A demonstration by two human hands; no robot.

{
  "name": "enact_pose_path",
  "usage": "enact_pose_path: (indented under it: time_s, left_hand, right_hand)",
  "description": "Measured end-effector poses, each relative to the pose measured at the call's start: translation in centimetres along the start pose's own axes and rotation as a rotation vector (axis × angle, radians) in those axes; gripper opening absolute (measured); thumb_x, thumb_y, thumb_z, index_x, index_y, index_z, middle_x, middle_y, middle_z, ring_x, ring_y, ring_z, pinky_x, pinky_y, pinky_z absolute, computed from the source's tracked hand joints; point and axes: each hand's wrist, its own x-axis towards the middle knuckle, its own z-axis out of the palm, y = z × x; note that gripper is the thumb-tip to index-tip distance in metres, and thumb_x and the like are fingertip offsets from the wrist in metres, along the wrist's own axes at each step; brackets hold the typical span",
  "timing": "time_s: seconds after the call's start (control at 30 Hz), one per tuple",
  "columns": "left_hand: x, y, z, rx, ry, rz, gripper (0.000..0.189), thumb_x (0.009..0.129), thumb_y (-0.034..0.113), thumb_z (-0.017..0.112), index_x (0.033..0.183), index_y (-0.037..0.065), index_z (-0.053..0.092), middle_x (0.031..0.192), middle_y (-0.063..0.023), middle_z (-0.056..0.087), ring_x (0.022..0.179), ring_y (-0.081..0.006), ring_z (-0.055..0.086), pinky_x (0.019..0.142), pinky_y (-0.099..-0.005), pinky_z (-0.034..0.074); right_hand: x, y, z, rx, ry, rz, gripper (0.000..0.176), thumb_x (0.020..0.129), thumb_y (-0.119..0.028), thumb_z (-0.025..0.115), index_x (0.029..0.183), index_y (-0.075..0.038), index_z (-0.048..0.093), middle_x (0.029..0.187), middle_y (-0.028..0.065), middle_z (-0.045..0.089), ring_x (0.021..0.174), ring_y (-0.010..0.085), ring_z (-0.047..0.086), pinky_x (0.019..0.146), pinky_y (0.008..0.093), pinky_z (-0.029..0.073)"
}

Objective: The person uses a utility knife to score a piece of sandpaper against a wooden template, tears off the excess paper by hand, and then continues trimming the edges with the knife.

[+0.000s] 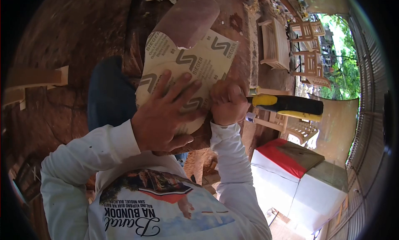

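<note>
In the head view we see a sandpaper sheet (202, 69) lying near the centre on a wooden worktop (226, 27), backing up, with a curled brown abrasive piece (189, 20) over its 12 o'clock end. We judge the step in hand to be steadying the sheet while working its 3 o'clock edge. Our left hand (164, 115) is spread flat on it, fingers towards 12; our right hand (228, 101) is a closed fist at that edge. A black-and-yellow tool handle (297, 106) juts towards 3 o'clock beside the fist; we cannot tell whether the fist grips it or only paper. The next move calls for firm left-palm pressure and a controlled right. We read "SIEGER" and "80" on the sheet, and, upside down at 6 o'clock, "Banal na Bundok" and "San Miguel Bulacan" on the white shirt (170, 215).
</note>
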Motion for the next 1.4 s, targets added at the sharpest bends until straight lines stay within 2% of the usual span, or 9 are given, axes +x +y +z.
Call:
enact_pose_path:
  time_s: [0.1, 0.2, 0.4, 0.6, 0.9, 1.0, 1.1, 1.3, 1.4]
  left_hand:
    - [0.0, 0.0, 0.1, 0.015, 0.007, -0.004, 0.066, 0.082, 0.049, 0.079, 0.141, 0.023, 0.069, 0.165, -0.0248, 0.038, 0.158, -0.0492, 0.026, 0.124, -0.0755, 0.015]
    - [0.0, 0.1, 0.2, 0.028, 0.005, -0.012, 0.067, 0.080, 0.050, 0.080, 0.141, 0.024, 0.069, 0.165, -0.0245, 0.038, 0.158, -0.0485, 0.026, 0.125, -0.0749, 0.015]
    - [-0.1, -0.2, 0.2, 0.013, 0.034, -0.024, 0.068, 0.078, 0.050, 0.082, 0.141, 0.026, 0.070, 0.165, -0.0232, 0.040, 0.158, -0.0463, 0.028, 0.127, -0.0719, 0.016]
    - [-0.2, 0.1, 0.4, 0.038, 0.059, -0.033, 0.070, 0.076, 0.049, 0.085, 0.140, 0.028, 0.070, 0.164, -0.0222, 0.040, 0.158, -0.0450, 0.028, 0.127, -0.0712, 0.016]
    - [-0.3, -0.1, 0.4, 0.020, 0.062, -0.030, 0.069, 0.076, 0.048, 0.085, 0.140, 0.027, 0.070, 0.166, -0.0218, 0.039, 0.159, -0.0445, 0.027, 0.127, -0.0718, 0.015]
    - [-0.3, -0.2, 0.6, 0.014, 0.056, -0.026, 0.069, 0.076, 0.048, 0.084, 0.140, 0.027, 0.070, 0.166, -0.0218, 0.039, 0.159, -0.0442, 0.026, 0.127, -0.0721, 0.014]
    - [-0.3, -0.2, 0.7, 0.006, 0.055, -0.027, 0.068, 0.077, 0.049, 0.084, 0.140, 0.027, 0.070, 0.166, -0.0215, 0.038, 0.159, -0.0444, 0.025, 0.127, -0.0718, 0.013]
    - [-0.3, -0.1, 0.7, 0.018, 0.032, -0.017, 0.066, 0.077, 0.048, 0.084, 0.139, 0.027, 0.071, 0.166, -0.0229, 0.038, 0.159, -0.0455, 0.026, 0.127, -0.0720, 0.013]
    - [-0.1, -0.1, 0.6, 0.030, 0.028, -0.008, 0.066, 0.077, 0.048, 0.084, 0.139, 0.027, 0.071, 0.166, -0.0235, 0.038, 0.159, -0.0457, 0.026, 0.127, -0.0725, 0.014]
  right_hand:
    - [0.1, 0.7, 0.1, -0.001, -0.028, -0.111, 0.023, 0.093, -0.018, 0.059, 0.078, -0.011, 0.043, 0.063, 0.0003, 0.034, 0.052, 0.0146, 0.033, 0.050, 0.0323, 0.030]
    - [0.0, 0.4, 0.6, -0.045, 0.003, -0.092, 0.021, 0.092, -0.018, 0.057, 0.078, -0.011, 0.043, 0.063, 0.0010, 0.034, 0.051, 0.0149, 0.033, 0.050, 0.0322, 0.030]
    - [0.6, 0.1, 0.0, 0.110, -0.018, 0.047, 0.019, 0.093, -0.018, 0.055, 0.078, -0.011, 0.044, 0.063, 0.0018, 0.035, 0.050, 0.0157, 0.033, 0.048, 0.0332, 0.031]
    - [0.5, -0.4, -0.1, -0.038, 0.024, 0.110, 0.017, 0.095, -0.018, 0.053, 0.080, -0.010, 0.048, 0.063, 0.0010, 0.034, 0.050, 0.0154, 0.032, 0.047, 0.0328, 0.030]
    - [0.8, -1.6, 2.1, -0.233, 0.159, 0.211, 0.031, 0.101, -0.024, 0.051, 0.076, -0.011, 0.039, 0.065, 0.0008, 0.033, 0.049, 0.0152, 0.031, 0.046, 0.0322, 0.029]
    - [1.3, -1.4, 1.5, -0.295, 0.126, 0.189, 0.032, 0.101, -0.025, 0.049, 0.073, -0.013, 0.038, 0.063, 0.0001, 0.032, 0.048, 0.0151, 0.030, 0.045, 0.0320, 0.028]
    - [1.4, -2.6, 1.3, -0.160, 0.162, 0.380, 0.031, 0.099, -0.025, 0.048, 0.071, -0.014, 0.038, 0.060, -0.0007, 0.031, 0.047, 0.0150, 0.029, 0.044, 0.0319, 0.027]
    - [1.7, -3.0, 0.3, 0.055, -0.021, 0.097, 0.031, 0.093, -0.024, 0.049, 0.067, -0.016, 0.035, 0.057, -0.0003, 0.031, 0.046, 0.0151, 0.028, 0.044, 0.0318, 0.027]
    - [2.2, -2.2, 0.4, 0.049, -0.050, 0.115, 0.032, 0.093, -0.024, 0.050, 0.066, -0.016, 0.034, 0.057, -0.0001, 0.031, 0.046, 0.0151, 0.028, 0.044, 0.0321, 0.028]
